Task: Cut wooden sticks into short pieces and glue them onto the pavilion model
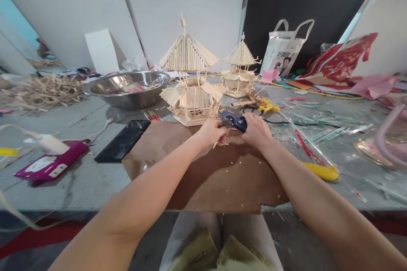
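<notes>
Grey tabletop (82, 188): brown sheet (235, 190) likely placed to catch chips (232, 162). Left hand (213, 130) pinches wooden stick (215, 145), apparently steadying; right hand (257, 130) curls fingers around blue cutters (234, 121).

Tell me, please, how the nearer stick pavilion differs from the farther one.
The nearer pavilion appears larger, the farther pavilion smaller, perhaps partly through distance. Sticks jut from the right of the farther pavilion's upper roof, while the nearer pavilion's upper roof edge looks even. Both stand upright, built of pale sticks, with two roof levels and a pointed top.
</notes>
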`<action>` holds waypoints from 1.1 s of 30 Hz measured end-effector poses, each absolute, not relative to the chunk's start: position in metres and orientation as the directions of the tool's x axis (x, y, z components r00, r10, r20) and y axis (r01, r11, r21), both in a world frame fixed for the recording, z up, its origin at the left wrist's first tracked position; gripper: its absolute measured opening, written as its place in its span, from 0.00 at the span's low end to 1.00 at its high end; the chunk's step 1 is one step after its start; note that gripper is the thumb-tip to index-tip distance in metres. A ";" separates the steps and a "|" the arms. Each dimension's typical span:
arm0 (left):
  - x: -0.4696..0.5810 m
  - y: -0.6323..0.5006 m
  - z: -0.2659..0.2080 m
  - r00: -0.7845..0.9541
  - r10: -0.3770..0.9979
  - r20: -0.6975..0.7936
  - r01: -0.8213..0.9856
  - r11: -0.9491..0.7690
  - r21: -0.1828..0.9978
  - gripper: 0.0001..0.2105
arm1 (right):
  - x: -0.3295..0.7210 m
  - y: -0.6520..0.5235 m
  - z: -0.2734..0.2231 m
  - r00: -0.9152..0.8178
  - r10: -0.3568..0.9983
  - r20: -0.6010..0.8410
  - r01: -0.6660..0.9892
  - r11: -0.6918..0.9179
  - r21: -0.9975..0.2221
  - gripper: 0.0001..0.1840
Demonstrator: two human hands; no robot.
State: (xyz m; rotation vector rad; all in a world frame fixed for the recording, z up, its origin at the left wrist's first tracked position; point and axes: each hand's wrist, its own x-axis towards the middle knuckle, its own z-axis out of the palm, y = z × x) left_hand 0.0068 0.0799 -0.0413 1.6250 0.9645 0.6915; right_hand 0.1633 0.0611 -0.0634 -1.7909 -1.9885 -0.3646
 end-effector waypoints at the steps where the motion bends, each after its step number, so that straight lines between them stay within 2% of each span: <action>1: 0.007 0.080 -0.042 0.505 0.863 -0.033 0.240 -0.104 0.965 0.11 | 0.163 0.060 -0.062 -0.062 0.876 0.478 0.988 0.121 -0.094 0.16; 9: 0.006 0.082 -0.044 0.520 0.854 -0.003 0.237 -0.140 0.961 0.11 | 0.160 0.058 -0.059 -0.026 0.912 0.409 0.994 0.069 -0.090 0.14; 17: 0.007 0.084 -0.047 0.521 0.853 -0.003 0.253 -0.152 0.955 0.11 | 0.154 0.054 -0.054 0.077 0.940 0.332 0.996 -0.056 -0.071 0.14; 23: 0.005 0.088 -0.052 0.529 0.848 0.035 0.272 -0.208 0.940 0.11 | 0.154 0.055 -0.053 0.076 0.943 0.325 0.996 -0.060 -0.058 0.13; 27: 0.006 0.083 -0.048 0.547 0.837 -0.001 0.334 -0.218 0.917 0.13 | 0.154 0.056 -0.054 0.095 0.940 0.326 0.995 -0.079 -0.063 0.13; 33: 0.004 0.084 -0.050 0.581 0.814 0.026 0.411 -0.321 0.853 0.13 | 0.162 0.060 -0.055 0.216 0.930 0.297 0.974 -0.183 -0.134 0.16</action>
